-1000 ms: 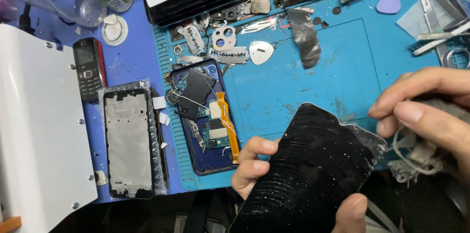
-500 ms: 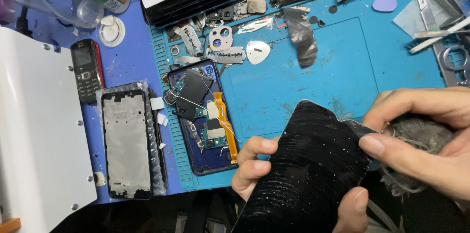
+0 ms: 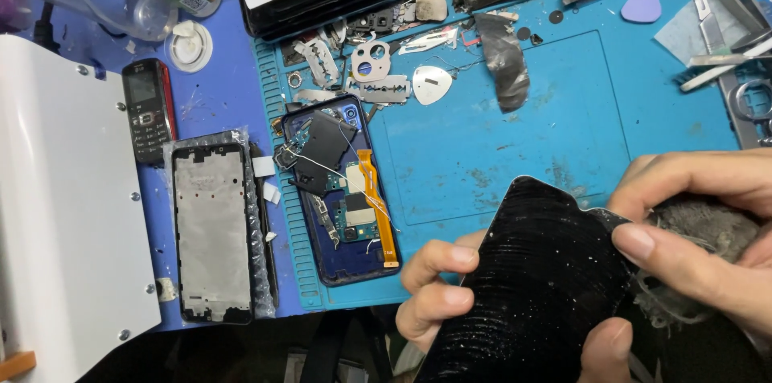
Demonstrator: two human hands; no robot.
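The black phone screen panel (image 3: 539,286) sits at the lower right of the frame, held up over the near edge of a teal repair mat (image 3: 563,125) that covers the right part of a blue work surface (image 3: 217,101). The mat is stained and scattered along its top edge with small metal shields, a razor blade (image 3: 378,91), a white triangular pick (image 3: 432,84), a strip of grey tape (image 3: 503,61) and a lilac pick (image 3: 642,6). An opened phone body (image 3: 342,190) with bare boards and an orange flex cable lies at the mat's left side. Left of it, on the blue surface, rest a grey screen frame (image 3: 211,232) and a small red-and-black keypad phone (image 3: 148,108); a white panel (image 3: 64,214) fills the left edge.

The screen panel is glossy black, streaked with curved residue lines and white specks, its rounded corner pointing up. The left hand (image 3: 438,290) grips its left edge, fingers curled beneath. The right hand (image 3: 708,238) is closed around a wad of grey cloth (image 3: 708,230), thumb pressing on the panel's right edge.
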